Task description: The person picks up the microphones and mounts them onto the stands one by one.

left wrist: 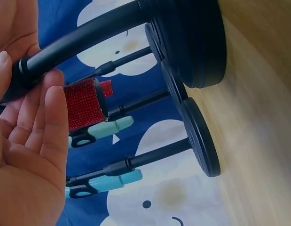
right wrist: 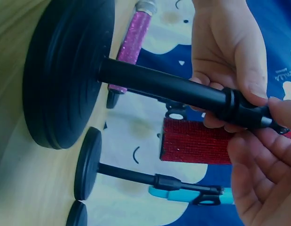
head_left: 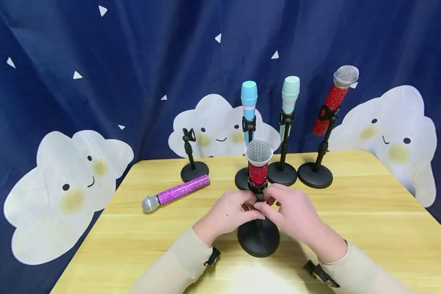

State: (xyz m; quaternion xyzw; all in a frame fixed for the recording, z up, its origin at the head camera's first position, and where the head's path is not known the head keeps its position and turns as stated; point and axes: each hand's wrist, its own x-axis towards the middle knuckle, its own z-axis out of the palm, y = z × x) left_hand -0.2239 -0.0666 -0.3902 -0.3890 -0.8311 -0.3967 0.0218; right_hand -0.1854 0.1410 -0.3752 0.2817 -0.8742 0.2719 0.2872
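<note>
The red mic (head_left: pixel 258 174) sits head up in the clip (head_left: pixel 256 186) of the near stand (head_left: pixel 258 241), whose round base rests on the table (head_left: pixel 125 245) before the person. The left hand (head_left: pixel 229 211) curls its fingers round the stand's upper pole, just under the clip; the right hand (head_left: pixel 297 212) pinches the same spot between thumb and fingers. Behind, three stands (head_left: pixel 281 174) hold a blue mic (head_left: pixel 249 98), a mint mic (head_left: pixel 290 98) and a tilted second red mic (head_left: pixel 335 99). Leftward, a purple mic (head_left: pixel 183 190) lies just before a short stand (head_left: pixel 194 170). A blue curtain (head_left: pixel 150 45) with clouds (head_left: pixel 220 114) hangs beyond.
</note>
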